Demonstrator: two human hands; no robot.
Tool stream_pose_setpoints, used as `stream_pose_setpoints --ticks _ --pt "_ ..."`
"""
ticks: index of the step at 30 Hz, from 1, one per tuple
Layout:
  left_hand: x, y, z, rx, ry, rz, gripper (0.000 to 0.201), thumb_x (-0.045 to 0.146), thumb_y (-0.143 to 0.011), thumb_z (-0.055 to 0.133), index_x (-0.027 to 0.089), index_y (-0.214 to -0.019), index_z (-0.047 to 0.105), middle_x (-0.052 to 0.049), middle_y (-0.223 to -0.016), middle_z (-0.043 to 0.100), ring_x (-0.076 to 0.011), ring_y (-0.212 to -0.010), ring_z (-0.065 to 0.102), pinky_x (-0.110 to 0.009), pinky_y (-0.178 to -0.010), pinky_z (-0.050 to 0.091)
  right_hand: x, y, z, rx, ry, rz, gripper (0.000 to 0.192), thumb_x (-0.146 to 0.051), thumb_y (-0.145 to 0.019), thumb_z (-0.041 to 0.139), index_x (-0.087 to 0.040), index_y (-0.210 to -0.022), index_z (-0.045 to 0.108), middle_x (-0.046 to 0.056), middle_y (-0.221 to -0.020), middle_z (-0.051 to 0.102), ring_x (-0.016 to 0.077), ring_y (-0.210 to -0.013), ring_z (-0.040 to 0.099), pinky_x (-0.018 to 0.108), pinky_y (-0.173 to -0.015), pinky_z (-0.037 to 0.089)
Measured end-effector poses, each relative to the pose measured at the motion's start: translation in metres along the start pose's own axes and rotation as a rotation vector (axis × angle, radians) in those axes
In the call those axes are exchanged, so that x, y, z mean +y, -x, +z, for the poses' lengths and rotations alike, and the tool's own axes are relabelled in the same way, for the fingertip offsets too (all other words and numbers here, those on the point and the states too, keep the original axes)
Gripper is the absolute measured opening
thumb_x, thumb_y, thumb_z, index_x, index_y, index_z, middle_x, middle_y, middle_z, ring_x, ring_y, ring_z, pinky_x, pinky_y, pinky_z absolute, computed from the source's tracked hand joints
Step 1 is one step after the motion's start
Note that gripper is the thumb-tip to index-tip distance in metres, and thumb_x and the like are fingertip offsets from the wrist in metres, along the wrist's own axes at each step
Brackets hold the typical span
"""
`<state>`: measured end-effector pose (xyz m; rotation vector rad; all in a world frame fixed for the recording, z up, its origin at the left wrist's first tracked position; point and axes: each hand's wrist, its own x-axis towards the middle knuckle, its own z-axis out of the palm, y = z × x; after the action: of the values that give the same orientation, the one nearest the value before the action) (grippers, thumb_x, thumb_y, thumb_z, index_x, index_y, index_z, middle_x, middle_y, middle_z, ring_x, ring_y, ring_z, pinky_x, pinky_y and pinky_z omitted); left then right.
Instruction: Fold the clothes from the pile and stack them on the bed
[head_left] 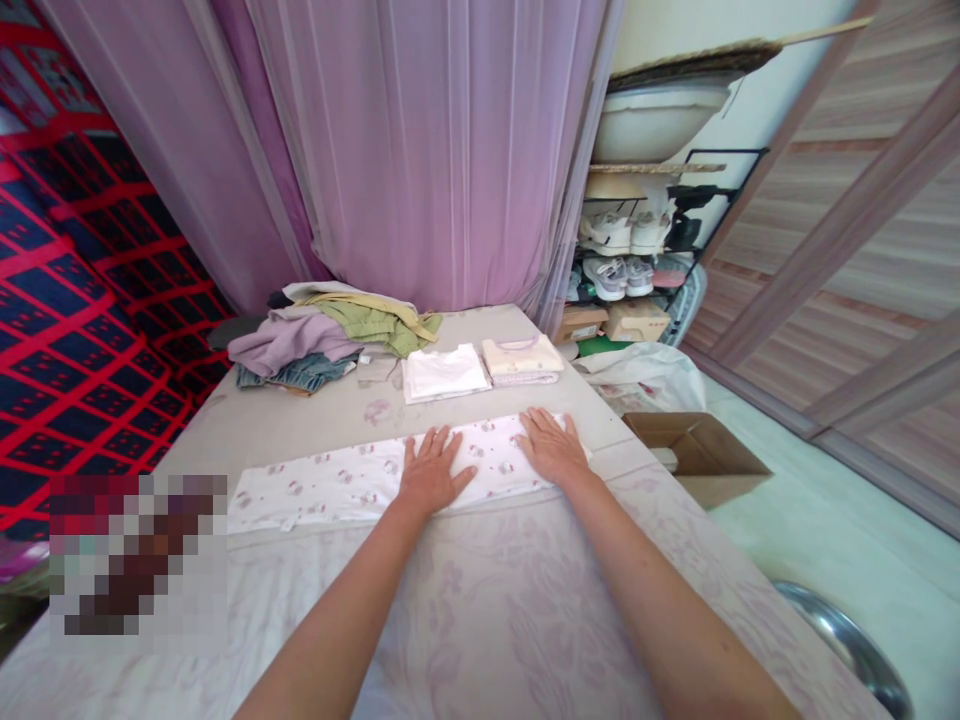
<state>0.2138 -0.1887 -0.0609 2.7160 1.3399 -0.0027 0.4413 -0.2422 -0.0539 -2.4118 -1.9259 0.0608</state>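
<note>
Nearest the camera, two bare forearms reach forward over a bed covered in a pale sheet with a faint mauve flower print [480,620]. Both hands lie flat, palms down, fingers spread, gripping nothing. The left hand [431,470] presses the middle of a long white garment with small pink motifs [330,485]. The right hand [551,448] presses its right end, a short way apart from the left.

The garment is folded into a narrow band lying across the bed, stretching well out to the left of the left hand and ending under the right hand. By the look of it, the step in hand is smoothing the lengthwise fold flat. A fair guess for what follows is a crosswise fold, which would call for keeping the edges square and picking up one end without dragging the layers apart. The long free end to the left looks the likelier to be lifted.

Beyond the fingertips sit two finished pieces: a folded white top [444,373] ahead of the left hand and a folded cream top with a lilac collar [521,358] ahead of the right, just beside each other. Farther left of them lies a loose heap of unfolded clothes [330,335] in mauve, olive, yellow and denim.

To the right of the right hand, off the bed, an open cardboard box [701,455] stands on the floor. Behind everything hangs a sheer pink curtain [427,150], with a shoe rack [637,250] to its right.
</note>
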Motion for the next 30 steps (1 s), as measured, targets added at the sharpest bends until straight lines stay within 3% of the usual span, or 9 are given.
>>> stream_pose_setpoints --ticks 3,9,15,19,23,27,30 --pt "0.0 0.0 0.001 0.008 0.012 0.005 0.072 0.067 -0.088 0.02 0.026 -0.146 0.027 -0.006 -0.155 0.023 -0.0289 -0.142 0.016 -0.055 -0.112 0.009 0.002 0.003 -0.001 -0.065 0.001 0.017 0.054 -0.042 -0.095 0.023 -0.02 -0.143 0.035 0.008 -0.152 0.029 0.0231 -0.139 0.023 0.056 -0.111 0.007" --pt "0.0 0.0 0.003 0.033 0.039 0.015 0.07 0.065 -0.088 0.022 0.025 -0.146 0.029 -0.007 -0.154 0.024 -0.0291 -0.142 0.017 -0.057 -0.112 0.008 -0.031 0.022 -0.007 0.069 -0.081 -0.028 0.053 -0.041 -0.096 0.021 -0.021 -0.145 0.031 0.008 -0.154 0.024 0.0214 -0.141 0.017 0.053 -0.112 0.002" --pt "-0.002 0.015 -0.004 0.048 0.039 0.034 0.065 0.059 -0.09 0.027 0.022 -0.142 0.036 -0.008 -0.152 0.029 -0.0264 -0.141 0.022 -0.049 -0.114 0.011 -0.041 0.036 0.009 -0.053 -0.109 -0.134 0.056 -0.046 -0.095 0.024 -0.02 -0.145 0.032 0.008 -0.154 0.022 0.0229 -0.142 0.016 0.054 -0.112 0.004" --pt "-0.006 0.036 -0.004 -0.025 0.065 0.076 0.075 0.069 -0.086 0.028 0.023 -0.145 0.032 -0.009 -0.154 0.023 -0.027 -0.142 0.016 -0.05 -0.114 0.009 -0.044 0.032 -0.001 -0.108 -0.145 -0.093 0.056 -0.044 -0.095 0.025 -0.019 -0.145 0.031 0.008 -0.154 0.022 0.0228 -0.142 0.016 0.054 -0.112 0.007" --pt "-0.005 0.042 0.0 -0.013 0.064 0.06 0.077 0.069 -0.085 0.03 0.022 -0.146 0.029 -0.009 -0.155 0.021 -0.0279 -0.143 0.014 -0.051 -0.114 0.006 -0.069 0.029 -0.009 0.0 -0.164 -0.057 0.054 -0.04 -0.096 0.022 -0.021 -0.146 0.028 0.007 -0.155 0.02 0.0208 -0.142 0.016 0.054 -0.112 0.006" --pt "-0.008 0.042 0.001 -0.017 0.076 0.09 0.074 0.066 -0.087 0.029 0.022 -0.146 0.027 -0.009 -0.155 0.021 -0.0261 -0.143 0.014 -0.05 -0.115 0.008 -0.087 0.03 0.004 -0.049 -0.136 -0.091 0.053 -0.04 -0.095 0.023 -0.022 -0.145 0.032 0.005 -0.155 0.021 0.0207 -0.142 0.015 0.054 -0.112 0.008" --pt "-0.024 0.051 -0.002 -0.018 0.079 0.076 0.066 0.06 -0.091 0.026 0.024 -0.146 0.028 -0.006 -0.155 0.022 -0.0233 -0.143 0.015 -0.045 -0.115 0.01 -0.086 0.03 0.014 -0.082 -0.093 -0.074 0.054 -0.041 -0.095 0.022 -0.022 -0.145 0.032 0.006 -0.155 0.02 0.0211 -0.142 0.014 0.055 -0.111 0.008"
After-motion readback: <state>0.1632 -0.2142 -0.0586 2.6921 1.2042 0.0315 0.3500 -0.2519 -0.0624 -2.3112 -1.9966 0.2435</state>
